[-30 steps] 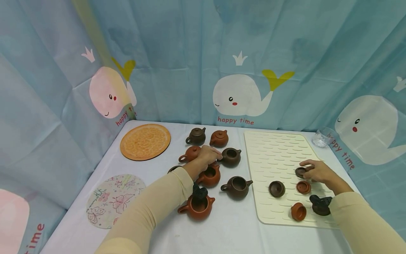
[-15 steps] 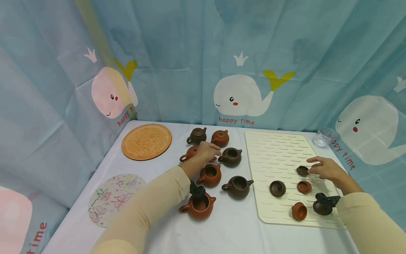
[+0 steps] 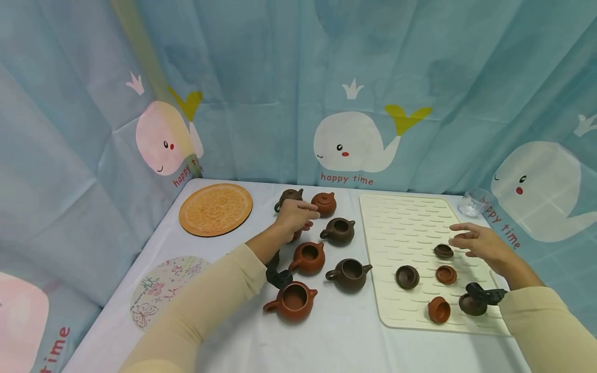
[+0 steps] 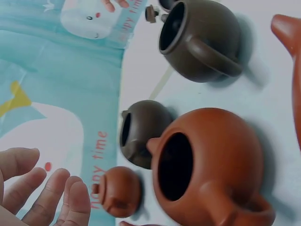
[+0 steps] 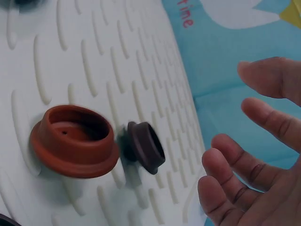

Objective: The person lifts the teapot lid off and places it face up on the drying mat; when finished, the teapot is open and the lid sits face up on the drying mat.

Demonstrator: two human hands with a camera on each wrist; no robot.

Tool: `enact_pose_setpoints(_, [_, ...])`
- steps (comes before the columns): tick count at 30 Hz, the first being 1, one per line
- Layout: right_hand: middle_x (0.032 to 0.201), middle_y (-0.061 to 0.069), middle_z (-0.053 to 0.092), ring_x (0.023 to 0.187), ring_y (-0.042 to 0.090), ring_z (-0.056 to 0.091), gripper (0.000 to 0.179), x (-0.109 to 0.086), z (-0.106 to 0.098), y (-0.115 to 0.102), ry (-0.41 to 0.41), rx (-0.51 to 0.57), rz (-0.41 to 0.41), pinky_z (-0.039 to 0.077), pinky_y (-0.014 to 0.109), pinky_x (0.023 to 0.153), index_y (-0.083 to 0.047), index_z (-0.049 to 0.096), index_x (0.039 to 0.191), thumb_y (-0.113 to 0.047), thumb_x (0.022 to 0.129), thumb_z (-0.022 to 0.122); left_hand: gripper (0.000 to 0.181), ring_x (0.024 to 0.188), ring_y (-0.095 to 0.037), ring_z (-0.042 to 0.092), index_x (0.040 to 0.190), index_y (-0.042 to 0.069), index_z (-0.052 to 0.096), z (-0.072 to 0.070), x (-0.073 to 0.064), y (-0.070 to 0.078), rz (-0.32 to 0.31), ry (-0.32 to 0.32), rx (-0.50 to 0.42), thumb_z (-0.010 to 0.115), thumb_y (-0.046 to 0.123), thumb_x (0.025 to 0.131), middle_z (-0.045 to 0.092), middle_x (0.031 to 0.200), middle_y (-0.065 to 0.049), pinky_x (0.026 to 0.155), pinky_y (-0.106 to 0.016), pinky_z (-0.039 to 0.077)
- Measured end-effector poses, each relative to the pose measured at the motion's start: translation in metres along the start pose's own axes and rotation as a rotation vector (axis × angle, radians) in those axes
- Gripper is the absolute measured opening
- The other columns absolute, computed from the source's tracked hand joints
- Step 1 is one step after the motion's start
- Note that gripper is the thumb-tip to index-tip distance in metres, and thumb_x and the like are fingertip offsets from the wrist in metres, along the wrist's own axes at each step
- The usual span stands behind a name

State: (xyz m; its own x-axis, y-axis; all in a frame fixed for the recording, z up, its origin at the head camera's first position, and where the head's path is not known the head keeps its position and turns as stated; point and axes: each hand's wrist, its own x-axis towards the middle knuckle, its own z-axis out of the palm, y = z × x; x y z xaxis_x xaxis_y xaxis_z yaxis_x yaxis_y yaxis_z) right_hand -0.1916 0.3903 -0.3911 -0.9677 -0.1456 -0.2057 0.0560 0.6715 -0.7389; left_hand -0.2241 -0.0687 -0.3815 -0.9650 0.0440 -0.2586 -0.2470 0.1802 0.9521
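Note:
My left hand [image 3: 294, 215] hovers over the teapots with its fingers loosely extended, holding nothing. It partly covers a lidded dark teapot [image 3: 290, 195] and a red-brown one. Beside its fingertips sits a lidded red-brown teapot [image 3: 324, 204]. Lidless pots stand nearer: a dark teapot [image 3: 339, 231], a red-brown teapot [image 3: 309, 259], another dark teapot [image 3: 351, 275] and a front red-brown teapot [image 3: 294, 303]. At the right, my right hand [image 3: 482, 248] is spread and holds nothing, just beyond a small dark lid [image 3: 443, 251]. A red-brown lid [image 5: 75, 146] lies upside down near it.
The lids rest on a cream ridged mat [image 3: 401, 223], among them a dark lid [image 3: 407, 277] and a tilted red-brown lid [image 3: 439, 310]. A clear glass bowl [image 3: 474, 203] stands behind. Left are an orange round mat [image 3: 216, 210] and a floral round mat [image 3: 163, 290].
My right hand has let go of the small dark lid and drawn away from it. My left hand has lifted back and left, off the middle teapots.

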Motion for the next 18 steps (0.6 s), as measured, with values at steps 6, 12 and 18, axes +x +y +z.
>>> enact_pose_setpoints(6, [0.129, 0.03, 0.049, 0.105, 0.02, 0.056, 0.066, -0.004, -0.002, -0.011, 0.019, 0.028, -0.028, 0.048, 0.044, 0.083, 0.004, 0.036, 0.143, -0.035, 0.096, 0.06, 0.025, 0.089, -0.025, 0.063, 0.11, 0.01, 0.073, -0.015, -0.005, 0.006, 0.012, 0.031, -0.021, 0.075, 0.015, 0.086, 0.059, 0.116, -0.005, 0.081, -0.04, 0.051])
enact_pose_setpoints(12, [0.134, 0.023, 0.043, 0.097, 0.001, 0.051, 0.057, -0.008, -0.004, -0.027, 0.041, 0.074, -0.07, 0.049, 0.032, 0.078, -0.003, 0.039, 0.141, -0.034, 0.097, 0.059, 0.028, 0.095, -0.028, 0.061, 0.114, 0.011, 0.071, -0.031, -0.016, 0.013, 0.042, 0.072, -0.034, 0.074, 0.018, 0.087, 0.06, 0.116, -0.007, 0.089, -0.046, 0.046])
enact_pose_setpoints(18, [0.132, 0.016, 0.044, 0.1, 0.004, 0.052, 0.049, -0.015, 0.0, -0.049, 0.075, 0.09, -0.155, 0.047, 0.027, 0.077, -0.009, 0.043, 0.139, -0.03, 0.098, 0.059, 0.031, 0.101, -0.031, 0.06, 0.119, 0.015, 0.07, -0.045, -0.026, 0.014, 0.075, 0.145, -0.03, 0.072, 0.021, 0.088, 0.064, 0.109, -0.008, 0.092, -0.052, 0.042])
